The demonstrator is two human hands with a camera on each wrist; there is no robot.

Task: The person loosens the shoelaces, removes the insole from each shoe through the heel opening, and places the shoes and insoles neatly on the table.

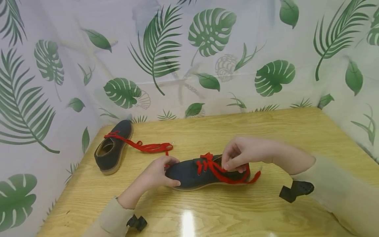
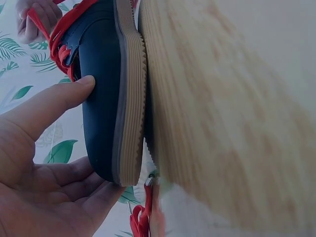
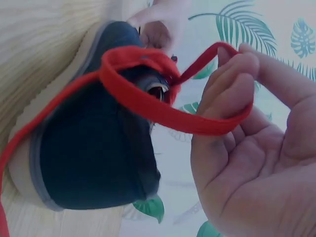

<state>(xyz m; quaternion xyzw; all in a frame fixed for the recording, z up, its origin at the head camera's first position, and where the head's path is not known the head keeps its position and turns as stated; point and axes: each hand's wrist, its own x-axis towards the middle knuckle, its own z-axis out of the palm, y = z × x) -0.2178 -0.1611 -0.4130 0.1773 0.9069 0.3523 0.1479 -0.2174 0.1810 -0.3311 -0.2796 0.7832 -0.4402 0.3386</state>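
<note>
A dark navy shoe (image 1: 185, 174) with a pale ribbed sole rests upright on the table, toe to the left. My left hand (image 1: 158, 172) grips its toe, the thumb on the near side and the fingers round the far side; the left wrist view shows this hand (image 2: 49, 168) closely. Over the heel end, my right hand (image 1: 241, 154) pinches a red shoelace (image 3: 173, 121), which bends in a loop round its fingers in the right wrist view. More of the red lace hangs across the shoe's near side, its tip lying past the heel.
A matching shoe (image 1: 111, 156) stands at the table's left edge, its red lace (image 1: 151, 148) stretched rightward behind my left hand. The wooden table (image 1: 237, 210) backs onto a leaf-patterned cloth (image 1: 183, 65), which also hangs along both sides.
</note>
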